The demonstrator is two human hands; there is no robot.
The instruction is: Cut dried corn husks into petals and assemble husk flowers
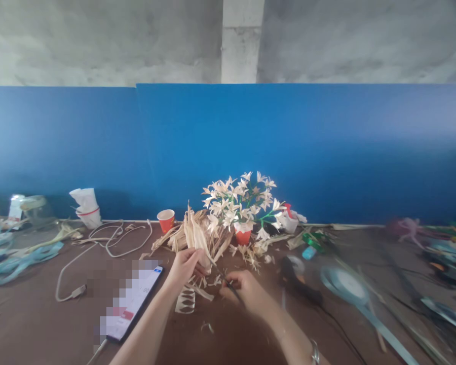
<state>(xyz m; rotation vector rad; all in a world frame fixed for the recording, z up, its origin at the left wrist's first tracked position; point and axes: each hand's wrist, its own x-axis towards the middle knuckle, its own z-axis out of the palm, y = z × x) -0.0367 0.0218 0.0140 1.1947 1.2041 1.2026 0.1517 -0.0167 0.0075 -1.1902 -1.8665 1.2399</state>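
Observation:
My left hand (189,263) pinches a pale dried corn husk (196,235) that stands up from the fingers. In my right hand (247,290) is a slim dark pair of scissors (232,290), its tip pointing at the husk's lower end; blur hides whether the blades touch it. Below the hands lies a husk strip with petal-shaped holes (185,300), among small scraps (202,289). Just behind, more dried husks (175,239) are heaped. A bunch of white husk flowers (231,203) on green stems stands in a red cup (243,236).
A phone (137,304) lies left of my left arm, near a white cable (63,274). At the back stand a paper cup (166,221) and a white cup (89,217). To the right are a glue gun (298,281) and a ribbon roll (347,286). A blue partition (175,142) rises behind.

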